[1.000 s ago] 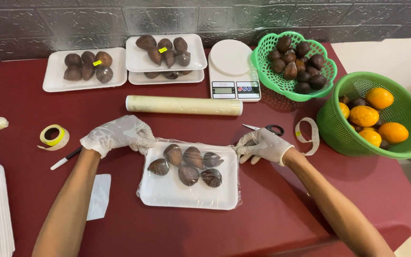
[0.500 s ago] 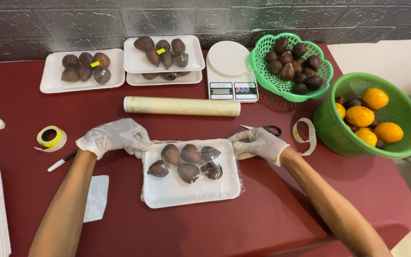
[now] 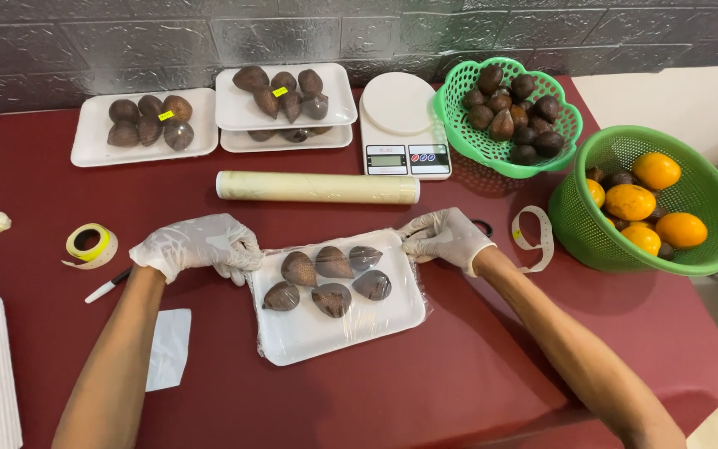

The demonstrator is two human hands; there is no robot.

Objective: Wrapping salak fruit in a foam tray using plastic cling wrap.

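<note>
Red bench: wrapped tray of brown fruit [image 3: 338, 303], long axis 9-to-3 o'clock, its film grasped by left hand [image 3: 201, 245] and right hand [image 3: 445, 238].

A white foam tray [image 3: 338, 328] wrapped in clear film sits at centre frame. Two more white trays lie upper left: one [image 3: 93, 141] bearing a small yellow label [image 3: 165, 115], another [image 3: 338, 100] with a yellow label [image 3: 279, 91]. A roll of yellow stickers [image 3: 89, 244] lies left. The scale's grey screen [image 3: 387, 160] is upper centre.

kitchen scale [image 3: 405, 125], cling-film roll [image 3: 317, 187], green basket of oranges [image 3: 712, 258], tape roll [image 3: 89, 244], marker pen [image 3: 106, 287]
</note>
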